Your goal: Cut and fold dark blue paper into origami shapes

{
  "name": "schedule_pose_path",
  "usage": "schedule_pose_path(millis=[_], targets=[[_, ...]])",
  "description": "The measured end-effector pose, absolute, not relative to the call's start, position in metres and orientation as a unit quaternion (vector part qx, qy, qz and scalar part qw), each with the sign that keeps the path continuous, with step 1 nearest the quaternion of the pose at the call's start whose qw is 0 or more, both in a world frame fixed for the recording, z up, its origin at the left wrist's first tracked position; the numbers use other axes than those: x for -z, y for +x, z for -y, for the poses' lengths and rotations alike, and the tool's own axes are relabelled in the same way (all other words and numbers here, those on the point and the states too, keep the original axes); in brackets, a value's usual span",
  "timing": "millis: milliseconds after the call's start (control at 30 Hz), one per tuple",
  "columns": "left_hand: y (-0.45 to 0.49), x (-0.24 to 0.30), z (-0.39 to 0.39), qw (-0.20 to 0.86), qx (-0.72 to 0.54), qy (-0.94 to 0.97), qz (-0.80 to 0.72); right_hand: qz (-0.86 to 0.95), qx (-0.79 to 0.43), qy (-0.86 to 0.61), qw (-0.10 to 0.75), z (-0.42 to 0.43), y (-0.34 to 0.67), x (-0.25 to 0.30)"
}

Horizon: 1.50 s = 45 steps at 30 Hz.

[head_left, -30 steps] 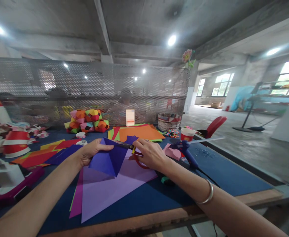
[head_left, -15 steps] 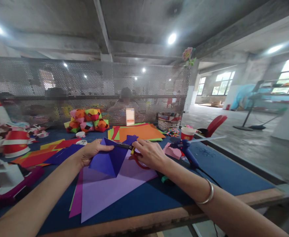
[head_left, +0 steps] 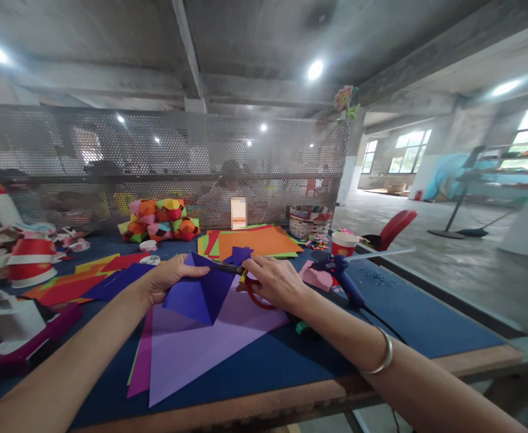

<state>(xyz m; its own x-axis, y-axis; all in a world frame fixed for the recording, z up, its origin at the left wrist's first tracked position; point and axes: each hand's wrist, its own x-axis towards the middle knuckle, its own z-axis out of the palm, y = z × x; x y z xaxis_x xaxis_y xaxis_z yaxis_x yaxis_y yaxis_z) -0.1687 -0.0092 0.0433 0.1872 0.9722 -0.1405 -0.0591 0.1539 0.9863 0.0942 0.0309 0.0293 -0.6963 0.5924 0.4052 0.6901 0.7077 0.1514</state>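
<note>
My left hand (head_left: 171,276) pinches the left side of a creased sheet of dark purple paper (head_left: 198,294), thumb on top. In my right hand (head_left: 273,279) are scissors (head_left: 261,299) with red and yellow handles, fingers closed round them. Their dark blades lie across the upper part of the paper, pointing left toward my left thumb. A small purple flap stands up beyond the blades. Beneath the held sheet lies a stack of light purple paper (head_left: 201,361), with magenta and green sheets showing at its left edge.
A blue glue gun (head_left: 343,279) lies right of my hand, beside pink paper (head_left: 316,275) and a paper cup (head_left: 344,243). Orange sheets (head_left: 259,242), folded paper balls (head_left: 160,219) and a basket (head_left: 310,221) stand before a perforated screen (head_left: 268,144). A power strip (head_left: 61,322) sits left.
The scissor blades look more closed over the purple paper than before. Both hands keep nearly the same place, and the whole view has shifted very slightly.
</note>
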Motion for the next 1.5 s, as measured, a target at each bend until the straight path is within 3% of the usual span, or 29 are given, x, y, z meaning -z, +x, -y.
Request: schedule_pose_path(millis=[1500], targets=[[-0.177, -0.023, -0.011, 0.616, -0.440, 0.485, -0.438, 0.908, 0.126, -0.357, 0.179, -0.026, 0.094, -0.029]])
